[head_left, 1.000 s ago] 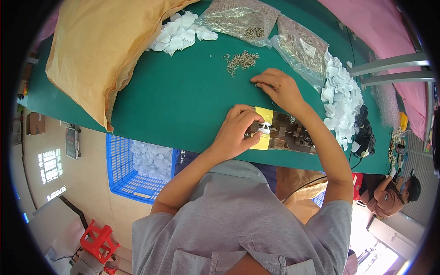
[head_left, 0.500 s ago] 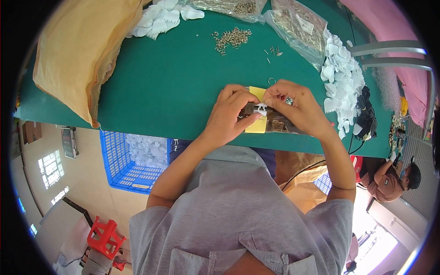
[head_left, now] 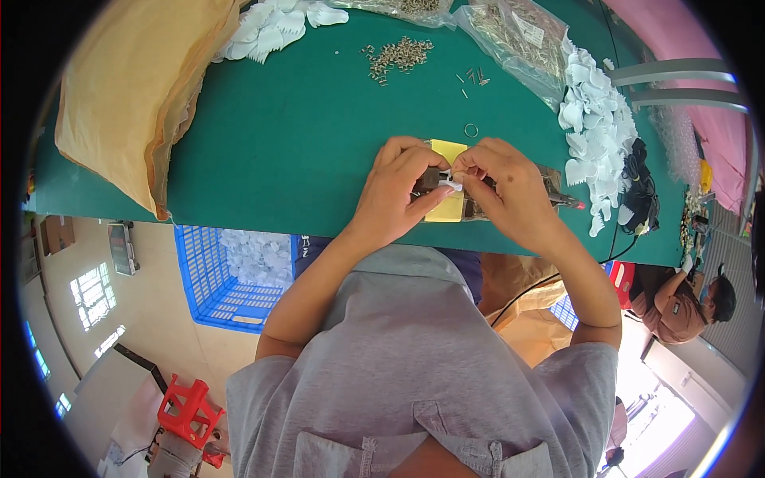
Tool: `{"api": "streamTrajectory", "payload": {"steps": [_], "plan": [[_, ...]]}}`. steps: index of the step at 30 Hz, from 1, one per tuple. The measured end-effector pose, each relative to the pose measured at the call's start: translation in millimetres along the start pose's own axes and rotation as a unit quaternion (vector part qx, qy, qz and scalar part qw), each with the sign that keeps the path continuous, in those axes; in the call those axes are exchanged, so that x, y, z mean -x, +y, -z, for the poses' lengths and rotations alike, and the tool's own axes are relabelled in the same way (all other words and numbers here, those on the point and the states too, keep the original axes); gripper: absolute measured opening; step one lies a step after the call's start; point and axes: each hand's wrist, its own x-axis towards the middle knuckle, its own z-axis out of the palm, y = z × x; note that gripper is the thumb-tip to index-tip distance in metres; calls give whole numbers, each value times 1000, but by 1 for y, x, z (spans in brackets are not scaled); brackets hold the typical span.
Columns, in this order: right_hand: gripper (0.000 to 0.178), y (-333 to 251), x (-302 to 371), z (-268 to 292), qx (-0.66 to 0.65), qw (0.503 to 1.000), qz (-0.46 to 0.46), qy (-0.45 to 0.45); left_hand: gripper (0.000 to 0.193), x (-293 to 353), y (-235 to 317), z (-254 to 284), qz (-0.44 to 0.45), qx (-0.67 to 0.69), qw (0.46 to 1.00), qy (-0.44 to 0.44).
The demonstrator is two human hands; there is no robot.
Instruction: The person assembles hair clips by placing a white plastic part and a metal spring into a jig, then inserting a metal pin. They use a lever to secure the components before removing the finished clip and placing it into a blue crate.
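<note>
At the table's near edge, a dark metal jig (head_left: 429, 180) is wrapped across the middle by a yellow band (head_left: 446, 210). A small white plastic piece (head_left: 453, 186) rests over it between my hands. My left hand (head_left: 394, 185) comes in from the left, thumb and fingers closed on the white piece's left side. From the right, my right hand (head_left: 510, 187) pinches close above the same piece; whatever its fingertips hold is hidden. A tool end with a red tip (head_left: 579, 205) sticks out right of my right hand. Just beyond the hands lies a thin metal ring (head_left: 471, 130).
Small metal clips (head_left: 398, 60) and a few pins (head_left: 478, 77) lie farther back on the green table (head_left: 279, 143). White plastic pieces (head_left: 594, 119) are heaped right, beside black cable (head_left: 637, 195). A big brown paper bag (head_left: 131, 103) stands left; a blue crate (head_left: 203, 279) sits below.
My right hand's fingertips have come in closer over the white piece, covering more of it. The whole view has shifted slightly.
</note>
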Motion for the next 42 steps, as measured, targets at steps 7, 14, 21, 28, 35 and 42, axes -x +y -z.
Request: {"api": "streamTrajectory", "payload": {"steps": [7,14,21,28,35,42], "plan": [[7,3,13,-30,-14,987,37,156,31,0,2,2,15,11,1000,-4],[8,-1,3,-14,-96,989,-67,92,30,-2,5,3,16,19,1000,-5],[16,19,2,-8,-229,969,-84,49,29,-11,5,2,-24,-41,999,-13],[19,110,106,35,69,882,-201,420,24,-13,5,-2,-36,-10,999,10],[29,155,143,49,157,903,-217,336,21,-13,2,-4,-20,-11,1000,9],[39,73,81,72,-320,860,-12,397,21,-11,1,-7,-1,-3,1000,15]]}}
